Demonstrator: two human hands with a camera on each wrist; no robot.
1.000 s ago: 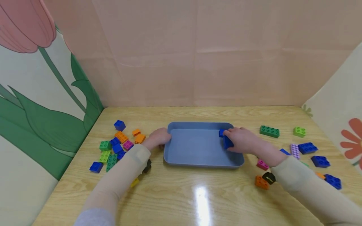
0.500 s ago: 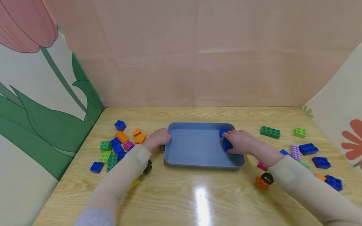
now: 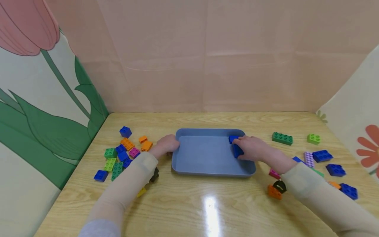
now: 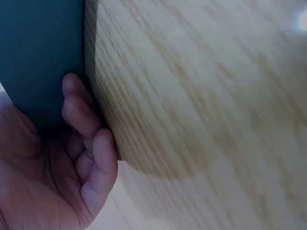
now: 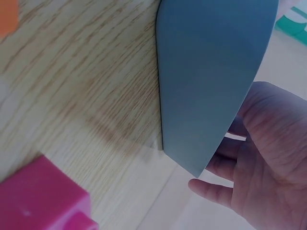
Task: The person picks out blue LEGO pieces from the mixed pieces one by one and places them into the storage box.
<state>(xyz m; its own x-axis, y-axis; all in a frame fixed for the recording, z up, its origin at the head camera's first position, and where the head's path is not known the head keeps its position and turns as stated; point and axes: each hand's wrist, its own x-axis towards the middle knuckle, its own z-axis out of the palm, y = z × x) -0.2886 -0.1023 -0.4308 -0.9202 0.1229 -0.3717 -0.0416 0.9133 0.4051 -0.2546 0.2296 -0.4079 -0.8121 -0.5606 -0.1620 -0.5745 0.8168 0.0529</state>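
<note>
A shallow grey-blue tray (image 3: pixel 204 154) lies on the wooden table. My left hand (image 3: pixel 167 144) holds its left end by the rim; in the left wrist view the curled fingers (image 4: pixel 103 148) reach low against the tray's outer wall. Over the right end comes my right hand (image 3: pixel 251 148), its fingertips on a blue brick (image 3: pixel 238 151) inside the tray. Just beyond it, against the far right corner, sits another blue brick (image 3: pixel 233 139). In the right wrist view the tray wall (image 5: pixel 211 81) hides the bricks and fingertips.
Left of the tray is a cluster of bricks, among them a green brick (image 3: pixel 117 170) and an orange brick (image 3: pixel 127 144). To the right lie more, including a dark green brick (image 3: pixel 282 138), a lilac brick (image 3: pixel 309 159) and an orange brick (image 3: pixel 274 192) near the right wrist.
The right hand and wrist have shifted slightly toward me and left, staying at the blue brick. The farther blue brick shows a little more. The left hand and tray stay almost still.
</note>
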